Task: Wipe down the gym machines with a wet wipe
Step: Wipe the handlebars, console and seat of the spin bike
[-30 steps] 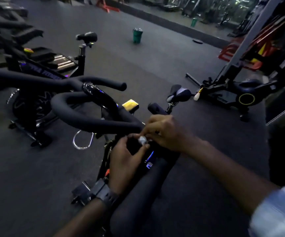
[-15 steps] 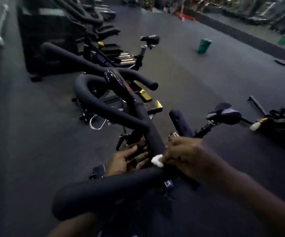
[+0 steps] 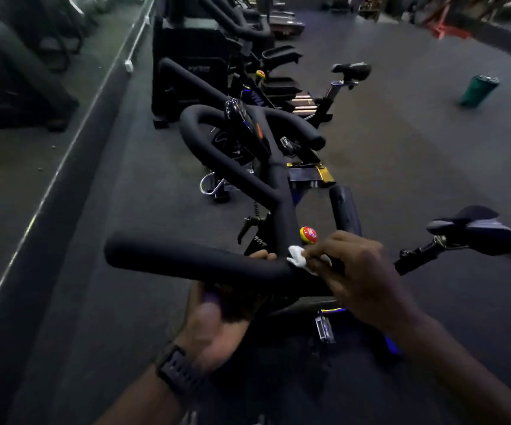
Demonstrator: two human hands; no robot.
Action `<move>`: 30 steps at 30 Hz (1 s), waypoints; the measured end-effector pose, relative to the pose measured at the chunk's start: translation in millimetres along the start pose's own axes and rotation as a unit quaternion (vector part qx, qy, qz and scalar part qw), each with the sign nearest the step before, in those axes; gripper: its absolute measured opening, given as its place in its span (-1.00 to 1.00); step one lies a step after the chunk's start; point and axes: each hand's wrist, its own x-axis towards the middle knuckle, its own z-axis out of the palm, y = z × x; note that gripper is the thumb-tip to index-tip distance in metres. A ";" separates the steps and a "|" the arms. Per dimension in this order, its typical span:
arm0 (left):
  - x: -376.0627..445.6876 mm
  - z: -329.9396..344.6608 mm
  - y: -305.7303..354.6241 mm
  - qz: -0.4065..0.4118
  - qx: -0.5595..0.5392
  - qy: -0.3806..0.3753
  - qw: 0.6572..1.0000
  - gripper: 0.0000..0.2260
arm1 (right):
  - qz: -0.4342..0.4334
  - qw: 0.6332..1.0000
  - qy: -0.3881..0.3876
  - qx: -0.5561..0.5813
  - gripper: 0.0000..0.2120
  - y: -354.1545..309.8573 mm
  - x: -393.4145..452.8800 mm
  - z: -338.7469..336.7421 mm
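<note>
The right hand [image 3: 361, 280] pinches a small crumpled white wet wipe [image 3: 297, 256] at its fingertips and presses it against the black padded handlebar [image 3: 192, 257] of the nearest spin bike, right where the near bar curves into the centre stem. The left hand [image 3: 214, 320] comes up from under that same bar, just left of the wipe; its grip wraps the underside of the padding, with a fingertip showing over the top edge. A dark watch [image 3: 180, 368] sits on the left wrist.

Just beyond the right hand's grip, nearly touching the knuckles, a round red and yellow knob [image 3: 308, 234] stands up from the frame. Off to the right of that hand is the bike's dark saddle [image 3: 475, 230]. Farther ahead of both hands, a second bike's looped handlebar [image 3: 217, 148] carries a glossy console [image 3: 242, 118], and more black machines line up behind it. Well away to the far right, a green cup [image 3: 478, 90] stands on the dark rubber floor [image 3: 416, 154].
</note>
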 end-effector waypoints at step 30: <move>-58.5 -34.8 69.6 0.047 -0.053 -0.080 0.994 -0.34 | 0.001 0.989 0.102 0.108 -0.76 -135.3 30.9 58.7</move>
